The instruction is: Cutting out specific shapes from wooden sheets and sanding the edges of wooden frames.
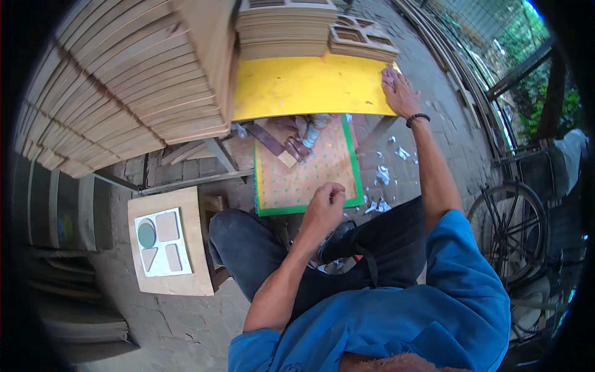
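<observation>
My right hand lies with its fingers stretched out at the right edge of the yellow tabletop, a dark beaded bracelet on its wrist. Over my lap, my left hand is closed, thumb against the curled fingers; whatever may be inside is hidden. Just beyond it is a green-edged board with small green marks. Strips of brownish material and crumpled scraps rest on that board, partly under the table.
Tall stacks of wooden panels fill the left. Cut-out frames and another stack stand on the table's back. A low stool carries a white board with shapes. Paper scraps litter the floor; a wheel stands right.
</observation>
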